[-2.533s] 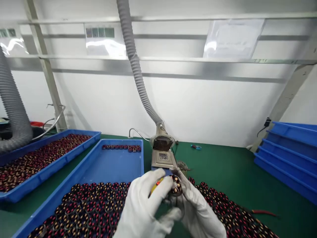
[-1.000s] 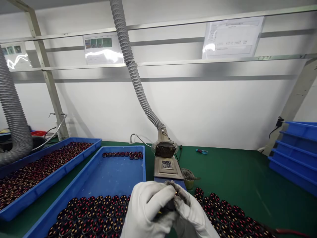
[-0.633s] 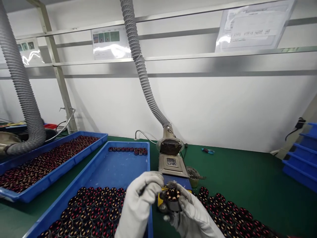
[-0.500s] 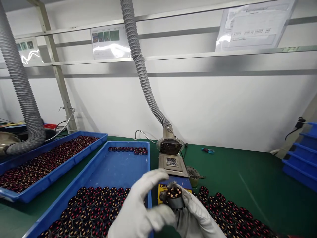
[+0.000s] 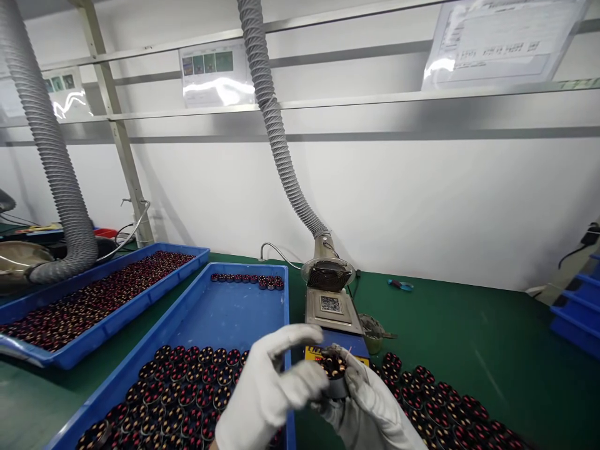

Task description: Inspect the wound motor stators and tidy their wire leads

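In my gloved right hand [image 5: 372, 400] is a small motor stator [image 5: 335, 378], a dark ring with copper-coloured windings facing up. Its fingers and thumb close around the ring, and the glove's fingertips look grey with dirt. Just to the left, my gloved left hand [image 5: 276, 381] is open, its thumb and fingers apart in a curved shape. The left fingertips are blurred and come close to the stator; whether they touch it I cannot tell. Behind both hands stands a solder pot [image 5: 332, 306] with a flat metal top.
Stators in rows fill the near part of a blue tray [image 5: 234, 312]; another blue tray [image 5: 135, 300] farther left is full. More stators [image 5: 435, 400] lie on the green table at right. A duct hose [image 5: 281, 137], small cup [image 5: 374, 344], cutters [image 5: 400, 285] and stacked blue bins [image 5: 581, 306] surround them.
The view has shifted slightly, so the scene sits a little to the right. My left fingers have moved beside the stator, which stays in my right hand.
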`<state>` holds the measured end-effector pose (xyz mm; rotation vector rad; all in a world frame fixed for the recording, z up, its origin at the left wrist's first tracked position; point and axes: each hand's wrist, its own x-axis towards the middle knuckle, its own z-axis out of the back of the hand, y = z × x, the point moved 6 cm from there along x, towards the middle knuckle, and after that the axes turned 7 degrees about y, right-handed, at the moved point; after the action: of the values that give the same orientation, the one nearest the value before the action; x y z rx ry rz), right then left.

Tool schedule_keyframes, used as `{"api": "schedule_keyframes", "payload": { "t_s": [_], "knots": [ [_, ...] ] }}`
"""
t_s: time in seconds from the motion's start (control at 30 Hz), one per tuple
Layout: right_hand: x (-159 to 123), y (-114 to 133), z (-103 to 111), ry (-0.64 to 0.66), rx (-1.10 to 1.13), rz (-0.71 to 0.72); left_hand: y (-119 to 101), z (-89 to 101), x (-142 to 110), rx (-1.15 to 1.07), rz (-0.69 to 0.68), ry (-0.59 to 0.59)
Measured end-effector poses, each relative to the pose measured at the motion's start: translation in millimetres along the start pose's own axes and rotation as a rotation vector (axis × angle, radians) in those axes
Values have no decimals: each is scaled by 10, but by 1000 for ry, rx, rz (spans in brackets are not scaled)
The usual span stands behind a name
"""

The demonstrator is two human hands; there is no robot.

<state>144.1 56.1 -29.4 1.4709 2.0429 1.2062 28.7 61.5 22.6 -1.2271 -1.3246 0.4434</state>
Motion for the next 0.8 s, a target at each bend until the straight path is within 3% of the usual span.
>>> {"api": "schedule_keyframes", "payload": {
  "t_s": [0.1,0.2,0.3,0.4,0.5,0.6,0.7,0.73,0.8],
  "knots": [
    [29,13,-23,-16,-10,10,-109,-107,-9,103,-97,57],
    [20,-29,-30,-60,1,41,-200,-39,-33,132,-243,-93],
    [-13,-101,-14,-85,26,48,-173,79,-65,118,-177,-195],
    [-1,-133,-14,-69,48,35,-136,31,-68,209,-62,-68],
    [24,-127,-77,-56,98,-2,-172,-56,-57,336,-114,26],
    [-17,-85,-193,-64,165,-23,-198,32,-62,304,-172,-98],
    [-110,-37,-307,-52,245,-51,-200,182,-110,228,-141,-228],
    [-138,-17,-329,-45,270,-47,-207,182,-119,255,-118,-200],
    [-170,27,-342,-29,307,-10,-247,82,-125,371,-117,-31]
  ]
}}
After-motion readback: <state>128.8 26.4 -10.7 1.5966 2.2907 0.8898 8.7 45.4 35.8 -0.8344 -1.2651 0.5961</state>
